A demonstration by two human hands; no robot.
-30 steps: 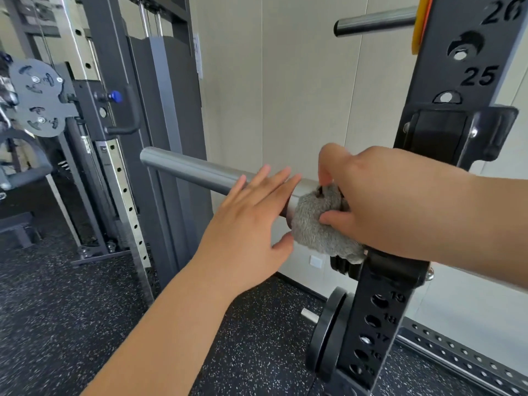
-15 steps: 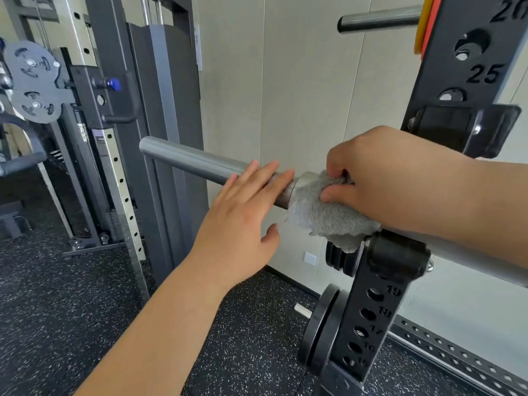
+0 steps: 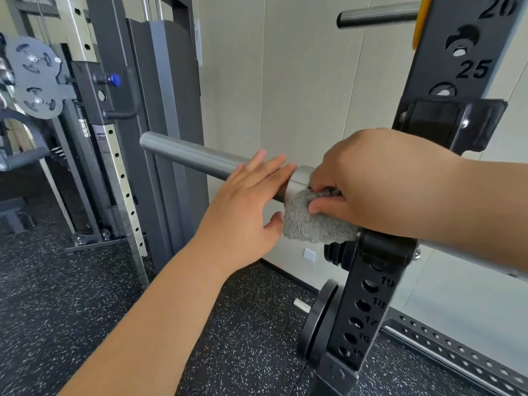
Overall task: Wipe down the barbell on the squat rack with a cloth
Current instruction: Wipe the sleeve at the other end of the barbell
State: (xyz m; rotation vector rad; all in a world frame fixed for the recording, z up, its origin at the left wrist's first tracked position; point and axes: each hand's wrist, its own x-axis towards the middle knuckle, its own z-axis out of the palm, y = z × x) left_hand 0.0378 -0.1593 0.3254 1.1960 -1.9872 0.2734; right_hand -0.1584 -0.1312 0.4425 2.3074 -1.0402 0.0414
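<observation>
Right hand [image 3: 380, 184] grip clamped cloth [image 3: 311, 221] on barbell [image 3: 188, 155] beside rack upright [image 3: 368, 295]; left hand [image 3: 245, 207] rested on it, fingers straight. Judged partway; outer sleeve apparently outstanding.

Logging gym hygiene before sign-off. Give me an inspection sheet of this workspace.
surface: speckled black rubber floor.
job's things: grey steel barbell resting on black numbered squat rack upright; fluffy grey cloth pressed against bar.
clutter: black weight plate stored low on the rack.
grippers: left hand flat on bar, fingers straight; right hand grips the cloth.
cables: nothing seen.
surroundings: grey pulley machine, beige panelled wall.
</observation>
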